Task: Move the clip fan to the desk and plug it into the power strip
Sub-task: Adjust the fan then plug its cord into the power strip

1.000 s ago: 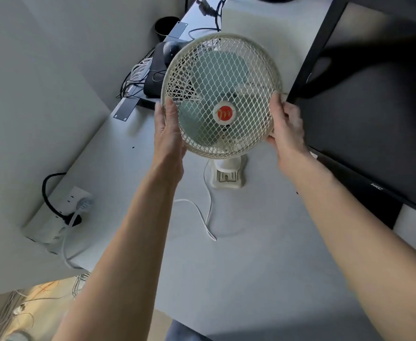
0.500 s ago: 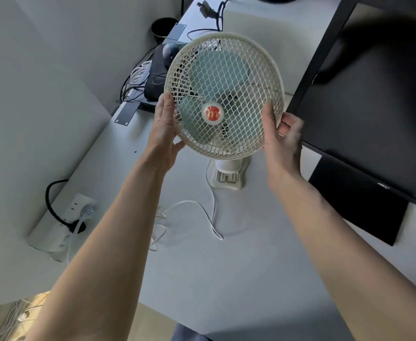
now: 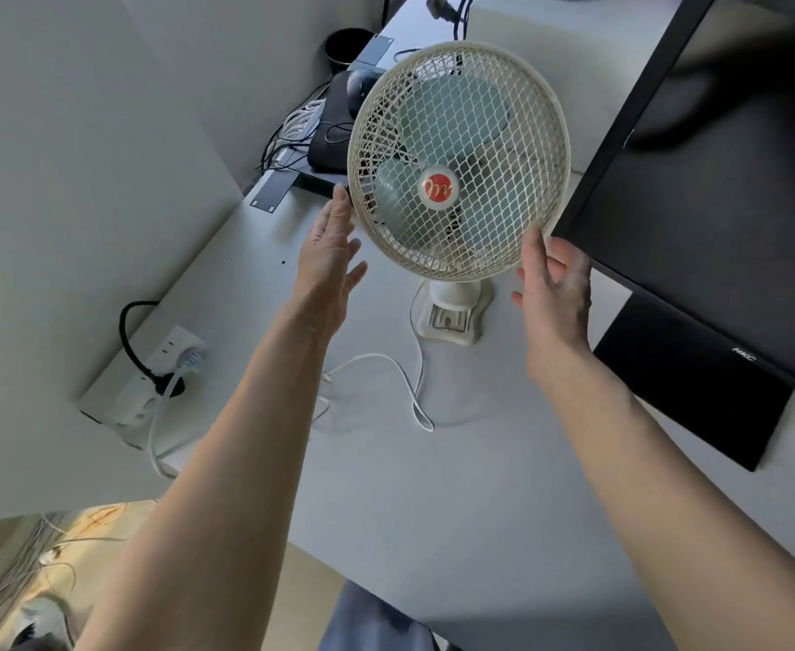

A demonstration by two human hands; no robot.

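Observation:
The clip fan [image 3: 456,157], a cream mesh cage with pale green blades and a red hub, stands upright on its base [image 3: 452,317] on the white desk [image 3: 433,509]. My left hand [image 3: 332,246] is open beside the cage's lower left rim, with only a fingertip near it. My right hand [image 3: 553,284] is open under the lower right rim, its thumb against the rim. The fan's white cord [image 3: 405,382] loops over the desk and passes under my left forearm. The white power strip [image 3: 151,382] lies at the desk's left edge with a black plug and a white plug in it.
A black monitor [image 3: 715,180] and its flat black stand [image 3: 696,382] fill the right side, close to the fan. A black device with tangled cables [image 3: 334,129] and a black cup [image 3: 348,49] sit at the back left. A wall runs along the left.
Both hands gripped the cage's sides before; they have now slid down and loosened. The cage tilted back and the fan stands on its own base.

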